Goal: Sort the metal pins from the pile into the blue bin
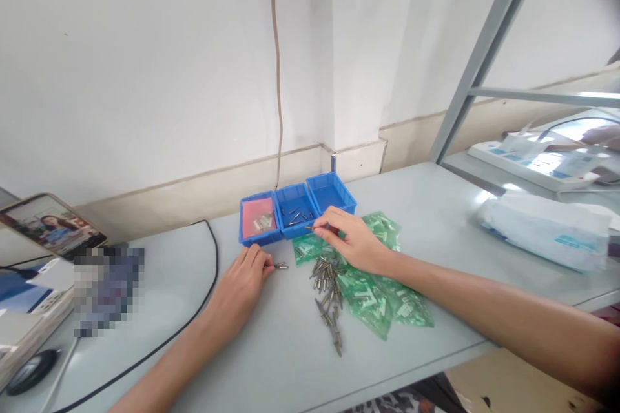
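Observation:
My left hand (247, 269) rests low over the grey table, its thumb and fingers pinched on a small metal pin (281, 265) that sticks out to the right. My right hand (352, 239) is at the front edge of the middle blue bin (296, 231), pinching another short, thin metal pin (309, 227). A few similar pins lie inside that bin. Below my right hand, a loose pile of metal pins (326, 276) spreads toward the table's front. Green plastic bags (368, 303) holding small pieces lie under and around my right hand.
The left blue bin (260, 239) holds a pink sheet (250, 210) and a clear bag of small parts; the right bin (330, 192) stands by the wall. Far left are a phone (53, 224), a black cable (216, 258) and a mouse (33, 371). A white plastic pack (545, 229) lies right.

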`<state>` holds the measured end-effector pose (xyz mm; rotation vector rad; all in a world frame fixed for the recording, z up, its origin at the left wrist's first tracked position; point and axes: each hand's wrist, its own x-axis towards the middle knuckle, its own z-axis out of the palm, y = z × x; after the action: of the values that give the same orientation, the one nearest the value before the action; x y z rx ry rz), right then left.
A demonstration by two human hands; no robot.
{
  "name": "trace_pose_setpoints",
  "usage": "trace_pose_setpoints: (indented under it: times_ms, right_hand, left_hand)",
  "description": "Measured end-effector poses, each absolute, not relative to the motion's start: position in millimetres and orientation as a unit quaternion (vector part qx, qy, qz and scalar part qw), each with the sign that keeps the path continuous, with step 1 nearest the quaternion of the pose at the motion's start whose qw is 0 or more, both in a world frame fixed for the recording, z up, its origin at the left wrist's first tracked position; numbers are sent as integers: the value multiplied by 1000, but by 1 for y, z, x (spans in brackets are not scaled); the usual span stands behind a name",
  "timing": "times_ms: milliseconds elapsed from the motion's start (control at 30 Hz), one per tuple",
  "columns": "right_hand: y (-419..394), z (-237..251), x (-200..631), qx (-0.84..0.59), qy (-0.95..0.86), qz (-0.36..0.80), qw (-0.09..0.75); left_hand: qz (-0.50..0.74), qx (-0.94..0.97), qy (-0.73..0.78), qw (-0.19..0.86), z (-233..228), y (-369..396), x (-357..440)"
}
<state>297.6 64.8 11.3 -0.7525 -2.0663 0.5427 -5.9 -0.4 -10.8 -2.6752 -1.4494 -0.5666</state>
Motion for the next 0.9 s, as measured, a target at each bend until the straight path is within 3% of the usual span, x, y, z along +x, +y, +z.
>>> trace_pose_setpoints:
  times_ms: [900]
  right_hand:
    - [64,13,297,-299,-828,221,419]
  left_hand:
    - [-116,-874,-463,94,-7,0,-6]
